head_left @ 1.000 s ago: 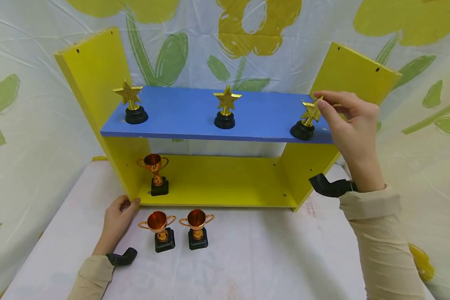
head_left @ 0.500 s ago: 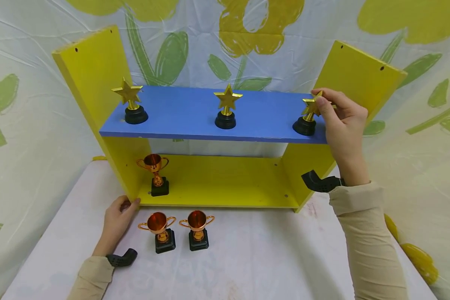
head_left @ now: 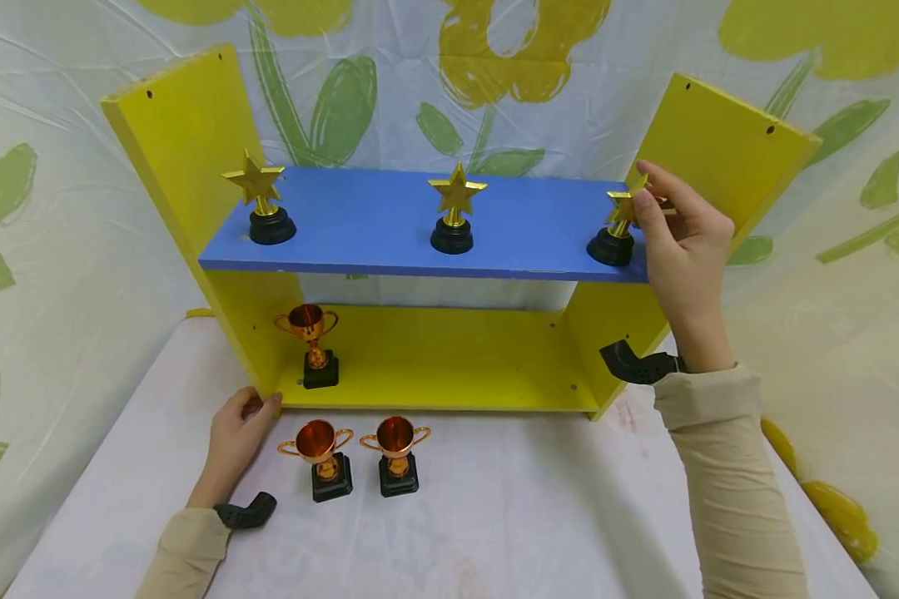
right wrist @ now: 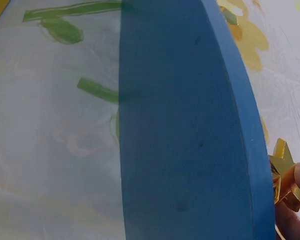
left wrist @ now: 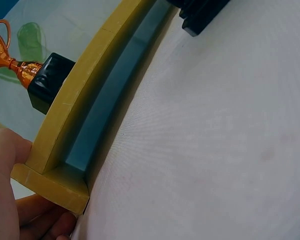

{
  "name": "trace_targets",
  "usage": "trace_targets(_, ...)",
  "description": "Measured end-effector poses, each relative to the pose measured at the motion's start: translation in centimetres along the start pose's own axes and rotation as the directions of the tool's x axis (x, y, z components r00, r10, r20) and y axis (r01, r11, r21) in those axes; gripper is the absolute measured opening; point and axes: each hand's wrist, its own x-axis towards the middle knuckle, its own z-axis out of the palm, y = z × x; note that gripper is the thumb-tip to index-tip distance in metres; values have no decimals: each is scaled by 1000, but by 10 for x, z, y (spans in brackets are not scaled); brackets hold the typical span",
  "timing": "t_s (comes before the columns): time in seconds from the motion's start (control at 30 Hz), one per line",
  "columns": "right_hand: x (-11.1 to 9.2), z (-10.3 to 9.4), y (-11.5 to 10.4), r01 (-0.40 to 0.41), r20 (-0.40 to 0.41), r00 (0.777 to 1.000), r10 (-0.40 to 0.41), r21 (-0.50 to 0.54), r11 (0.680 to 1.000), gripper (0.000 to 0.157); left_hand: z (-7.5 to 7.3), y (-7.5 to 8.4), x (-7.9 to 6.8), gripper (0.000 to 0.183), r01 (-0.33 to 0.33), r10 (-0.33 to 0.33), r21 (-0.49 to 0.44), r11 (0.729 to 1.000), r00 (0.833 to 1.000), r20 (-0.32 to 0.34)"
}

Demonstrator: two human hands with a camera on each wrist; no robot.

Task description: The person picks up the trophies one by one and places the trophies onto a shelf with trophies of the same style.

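Step in hand, by judgement: placing the gold star trophy point(head_left: 618, 226) near the right front corner of the blue shelf point(head_left: 360, 208). Its base looks set on the board, but contact can't be confirmed; in your right wrist view the shelf's edge hides it. The next move likely calls for a gentle release, fingers parting clear of the star's points so nothing tips.

Pose: your right hand point(head_left: 687, 241) pinches the star's upper part between thumb and forefinger, forearm slanting up along the table's right edge. Your left hand point(head_left: 234, 428) grips the lower front corner of the left side board point(head_left: 187, 158), thumb at the corner, fingers round the outer side, apparently steadying it.

Also noted: a middle star point(head_left: 455, 208) and a left star point(head_left: 262, 200) stand on the same shelf; one bronze cup point(head_left: 318, 359) stands at the left end of the bottom board point(head_left: 449, 366); a second cup point(head_left: 331, 467) and third cup point(head_left: 398, 462) stand on the table point(head_left: 494, 516), just before that board's front edge
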Motion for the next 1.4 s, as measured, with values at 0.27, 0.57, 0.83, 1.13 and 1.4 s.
trace_targets(0.27,-12,-2,-8,-85,-6,996,85,-78,993,40,-2,2,0,43,40,-40,-11,999,998,48)
trace_targets(0.57,-22,0,-20,-112,-15,994,111,-112,987,45,-4,6,-1,49,55,-53,-27,998,996,72)
trace_targets(0.83,-41,-4,-30,-110,-14,994,109,-130,985,46,-2,5,-2,51,51,-49,-27,998,996,75)
trace_targets(1.13,-60,-7,-39,-46,-67,997,39,-106,993,42,-1,2,-1,48,34,-32,-24,999,998,61)
trace_targets(1.4,-79,-8,-50,4,-75,997,-11,-96,995,39,-1,2,-1,49,34,-32,-21,999,997,66)
